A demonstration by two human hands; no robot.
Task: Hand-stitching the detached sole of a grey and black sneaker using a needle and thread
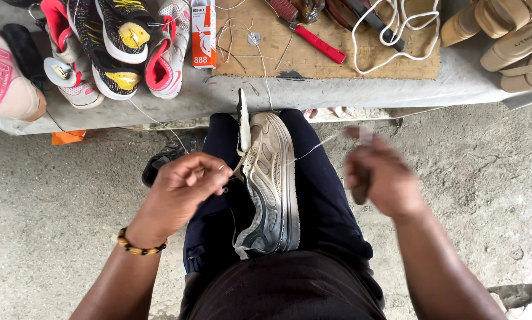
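Bare concrete floor (pixel 52 201) lies open on both sides of the knees, while the front edge of the worktop (pixel 349 95) runs just beyond them. A worn grey sneaker (pixel 270 184) is wedged sole-out between the thighs, toe pointing down toward the body; its ribbed rubber sole is scuffed and dirty, and the mesh upper gapes away from it along the left side. The left hand (pixel 183 189), a beaded bracelet on its wrist, has its grip pinched shut on a thin white thread (pixel 313 148) beside the shoe's split seam. The right hand (pixel 381 181), blurred, is closed round a dark tool handle (pixel 360 186), with the thread stretched toward it. Sneakers (pixel 117 47), red-handled pliers (pixel 313 35) and white cord (pixel 396 35) crowd the worktop.
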